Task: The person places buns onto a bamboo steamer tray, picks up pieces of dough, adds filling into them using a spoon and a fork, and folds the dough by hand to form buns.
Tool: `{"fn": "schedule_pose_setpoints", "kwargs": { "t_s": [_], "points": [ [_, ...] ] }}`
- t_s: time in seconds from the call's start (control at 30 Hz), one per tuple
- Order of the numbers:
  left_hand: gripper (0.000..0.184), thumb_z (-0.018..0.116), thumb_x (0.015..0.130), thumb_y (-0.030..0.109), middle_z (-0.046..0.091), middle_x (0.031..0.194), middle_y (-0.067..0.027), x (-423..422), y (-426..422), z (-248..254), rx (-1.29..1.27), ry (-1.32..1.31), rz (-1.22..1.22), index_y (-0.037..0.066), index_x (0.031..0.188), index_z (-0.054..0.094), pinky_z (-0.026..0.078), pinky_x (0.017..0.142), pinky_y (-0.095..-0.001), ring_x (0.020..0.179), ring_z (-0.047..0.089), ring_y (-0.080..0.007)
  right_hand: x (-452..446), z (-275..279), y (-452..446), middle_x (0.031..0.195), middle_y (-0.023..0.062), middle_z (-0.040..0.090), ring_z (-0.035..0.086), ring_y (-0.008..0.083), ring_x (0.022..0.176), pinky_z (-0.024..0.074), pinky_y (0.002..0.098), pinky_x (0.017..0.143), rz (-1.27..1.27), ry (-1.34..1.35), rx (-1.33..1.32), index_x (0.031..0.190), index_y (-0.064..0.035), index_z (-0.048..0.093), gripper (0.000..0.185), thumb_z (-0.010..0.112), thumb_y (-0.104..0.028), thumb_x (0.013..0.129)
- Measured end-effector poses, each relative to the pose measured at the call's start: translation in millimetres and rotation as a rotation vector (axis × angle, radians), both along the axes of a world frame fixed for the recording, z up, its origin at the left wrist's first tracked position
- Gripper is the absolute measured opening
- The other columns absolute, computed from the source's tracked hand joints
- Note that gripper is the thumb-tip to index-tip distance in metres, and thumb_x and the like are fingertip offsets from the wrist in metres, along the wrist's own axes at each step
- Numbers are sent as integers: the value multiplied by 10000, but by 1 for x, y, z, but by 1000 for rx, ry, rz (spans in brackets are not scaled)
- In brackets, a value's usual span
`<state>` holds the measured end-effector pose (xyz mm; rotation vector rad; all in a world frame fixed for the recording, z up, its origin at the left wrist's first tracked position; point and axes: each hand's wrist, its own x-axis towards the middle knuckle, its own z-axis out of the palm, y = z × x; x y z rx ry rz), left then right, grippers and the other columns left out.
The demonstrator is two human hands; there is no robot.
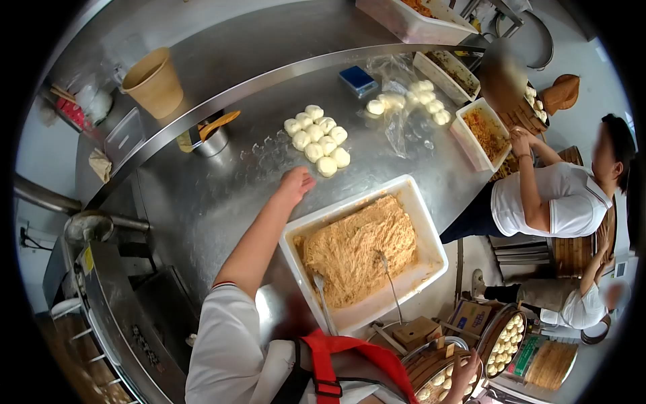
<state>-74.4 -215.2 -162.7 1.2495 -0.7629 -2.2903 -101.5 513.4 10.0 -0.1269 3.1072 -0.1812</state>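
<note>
My left hand [297, 185] is over the steel table, just below a cluster of white dough balls [314, 135]. Its fingers are slightly bent and apart, with nothing visible in them. At the lower right, my right hand [461, 377] is at a round steamer [412, 374] that holds several pale buns [436, 385]. Its fingers are small and partly hidden among the buns, so any grip is unclear. Between my arms, a white tub [431, 268] contains orange-brown filling [360, 246], with two metal utensils [390, 283] resting in it.
A blue scale [358, 80] and more dough balls [420, 94] lie farther back. At the right, a co-worker [558, 195] stands by a filling tub [484, 135]; another person [582, 306] is beyond. A metal pot [214, 143] stands left, near the shelf edge [269, 75].
</note>
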Motion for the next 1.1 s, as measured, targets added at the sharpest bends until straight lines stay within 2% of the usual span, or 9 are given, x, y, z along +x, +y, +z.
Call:
{"fn": "schedule_pose_setpoints", "kwargs": {
  "t_s": [0.13,0.23,0.4,0.47,0.6,0.73,0.8,1.03,1.1],
  "points": [
    [203,657,808,140,589,953,-108,-49,7,3,-65,-44,19,9,940,575,554,794,-341,878,595,-211,29,-22,31,1212,205,491,584,336,952,510,373,789,-27,-1,-62,1249,40,495,599,745,-59,713],
    [209,707,724,140,611,873,-97,-59,3,8,-26,-123,-57,5,848,604,499,578,-237,712,595,-143,48,-23,24,1214,200,489,607,320,886,517,378,762,-120,-97,-53,1224,29,518,596,763,-91,693],
    [339,740,664,174,657,838,-116,-84,10,-21,-510,-197,52,-22,922,640,510,724,-352,787,636,-265,45,-6,-30,1142,199,510,577,343,945,483,432,817,-32,-225,-34,1164,-13,554,469,697,-143,736],
    [469,739,641,221,657,990,-237,-88,4,-27,-778,-503,-183,-56,1000,618,490,813,-395,933,643,-330,32,-7,-35,1121,183,535,610,317,906,510,404,784,57,-132,7,1136,-14,585,462,726,-149,717],
    [336,684,717,134,614,934,-101,-67,10,10,-406,-12,-175,-16,993,566,483,698,-331,817,597,-167,19,10,-80,1108,197,578,647,293,914,531,368,778,42,-147,-141,1153,11,594,450,726,-132,747],
    [401,564,817,38,579,1101,-82,0,26,106,-380,371,-281,29,1213,507,471,887,-329,1029,571,-179,22,-2,-76,1151,203,592,672,277,882,534,358,795,-71,-313,-211,1203,-6,586,492,728,-158,757],
    [426,528,808,17,580,1138,-104,37,34,137,-471,290,-255,5,1233,502,484,901,-344,1042,581,-204,23,-7,-78,1156,198,593,674,271,884,533,354,802,-51,-381,-148,1202,-13,590,491,727,-180,761],
    [300,477,758,21,651,936,-97,144,11,36,-457,-306,-406,-18,1010,636,534,728,-349,836,652,-241,6,-18,-103,1173,185,581,663,278,916,515,376,848,50,-440,-207,1205,-44,591,474,694,-230,781],
    [272,496,764,48,636,1044,-151,158,11,18,-689,-562,-601,-36,979,640,502,824,-391,951,628,-300,3,-23,-108,1148,173,580,644,294,945,500,390,866,55,-441,-203,1218,-61,589,483,687,-268,792]
  ]
}}
